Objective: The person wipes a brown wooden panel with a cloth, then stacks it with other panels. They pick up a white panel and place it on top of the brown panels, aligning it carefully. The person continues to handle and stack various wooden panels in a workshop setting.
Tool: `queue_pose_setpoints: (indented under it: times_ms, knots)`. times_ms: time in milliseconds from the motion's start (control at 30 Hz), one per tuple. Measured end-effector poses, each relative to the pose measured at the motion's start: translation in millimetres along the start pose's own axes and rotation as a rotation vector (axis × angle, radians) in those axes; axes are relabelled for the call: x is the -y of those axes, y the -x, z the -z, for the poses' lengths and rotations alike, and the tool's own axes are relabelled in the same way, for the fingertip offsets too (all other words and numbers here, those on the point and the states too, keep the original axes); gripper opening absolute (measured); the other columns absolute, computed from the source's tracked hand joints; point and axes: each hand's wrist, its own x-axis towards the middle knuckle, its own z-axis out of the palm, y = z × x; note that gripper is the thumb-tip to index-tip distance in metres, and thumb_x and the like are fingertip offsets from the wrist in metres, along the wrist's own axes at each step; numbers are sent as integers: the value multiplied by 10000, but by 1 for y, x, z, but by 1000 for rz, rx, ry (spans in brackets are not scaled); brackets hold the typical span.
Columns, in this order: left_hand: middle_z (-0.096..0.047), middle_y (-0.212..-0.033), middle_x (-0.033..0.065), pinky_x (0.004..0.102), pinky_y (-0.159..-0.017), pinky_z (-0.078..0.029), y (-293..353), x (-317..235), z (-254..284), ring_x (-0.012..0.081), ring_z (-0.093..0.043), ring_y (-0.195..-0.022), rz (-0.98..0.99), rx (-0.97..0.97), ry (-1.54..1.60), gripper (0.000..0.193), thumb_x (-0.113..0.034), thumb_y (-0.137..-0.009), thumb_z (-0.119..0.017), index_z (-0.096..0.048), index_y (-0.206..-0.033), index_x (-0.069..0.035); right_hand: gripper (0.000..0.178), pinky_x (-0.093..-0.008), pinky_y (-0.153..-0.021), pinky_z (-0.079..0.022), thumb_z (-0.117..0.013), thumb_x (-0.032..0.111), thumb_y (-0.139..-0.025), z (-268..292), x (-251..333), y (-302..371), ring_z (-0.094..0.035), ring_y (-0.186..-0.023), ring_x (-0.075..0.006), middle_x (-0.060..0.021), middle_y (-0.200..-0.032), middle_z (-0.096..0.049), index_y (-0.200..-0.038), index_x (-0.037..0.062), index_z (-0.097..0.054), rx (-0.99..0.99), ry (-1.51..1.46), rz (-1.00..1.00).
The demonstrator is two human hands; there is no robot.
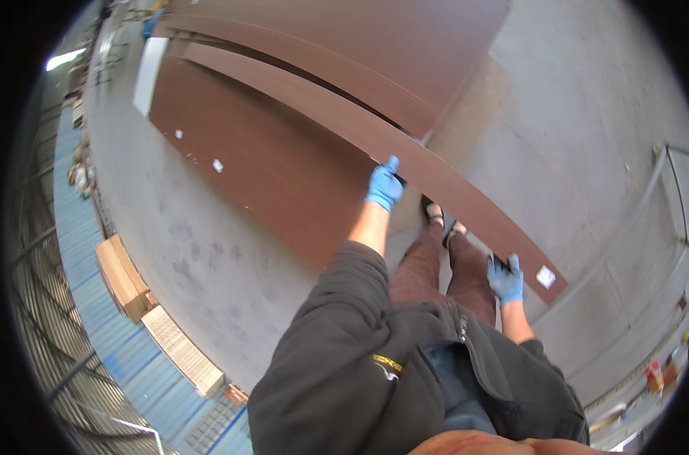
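A long, narrow brown board (466, 194) slants from the far left to the near right, in front of my legs. On its near long edge, my left hand (385, 186) in a blue glove is closed with the thumb up. Farther right, my right hand (505, 282), also gloved in blue, grips the same edge close to the board's end. Something dark shows beside the fingers of each hand; I cannot tell whether it is part of the glove. A white label (545, 277) is stuck near the board's right end.
Beyond the board lies a wide brown panel (375, 57). Another large brown panel (268, 171), with small white scraps on it, extends to the left. Stacked wooden strips (181, 350) and planks (122, 277) stand at the lower left. Metal rails (667, 152) rise at the right.
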Motion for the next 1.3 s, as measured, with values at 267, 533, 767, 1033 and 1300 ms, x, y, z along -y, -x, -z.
queue_pose_setpoints:
  times_ms: [267,533,767,1033,1300]
  knots:
    - [-638,-1485,106,491,-1232,-398,6,2,-23,318,-565,-1392,86,-59,80,497,-344,-1055,-677,-596,-1459,-66,376,-550,-1241,-404,-788,201,-966,-21,-14,-38,-579,-1366,-329,-91,-1378,-684,-1312,112,-672,28,-52,-39]
    - [-601,-1529,102,500,-1239,-384,-5,66,-31,316,-534,-1421,161,-55,99,644,-508,-1050,-644,-549,-1507,-64,461,-539,-1249,-398,-766,267,-993,-48,-16,-54,-500,-1447,-316,-108,-1480,-618,-1396,95,-623,59,81,-180]
    - [-550,-1583,111,508,-1264,-351,-18,67,-33,329,-489,-1465,169,-133,113,724,-531,-1021,-686,-504,-1546,-66,610,-524,-1233,-379,-765,484,-965,8,83,-18,-443,-1464,-316,-114,-1509,-550,-1415,113,-588,-298,224,92]
    - [-593,-1539,83,489,-1260,-356,-49,48,-24,312,-521,-1431,126,-149,172,605,-438,-1033,-701,-556,-1493,-74,551,-574,-1217,-365,-715,454,-1007,47,120,-57,-441,-1452,-300,-52,-1549,-534,-1478,196,-590,-421,324,265]
    - [-580,-1558,93,495,-1245,-376,-45,1,-2,316,-516,-1443,127,-169,96,626,-454,-1035,-687,-544,-1517,-82,351,-379,-1050,-513,-728,240,-1011,13,131,-94,-656,-1145,-213,-45,-1200,-708,-1322,93,-657,-225,687,160]
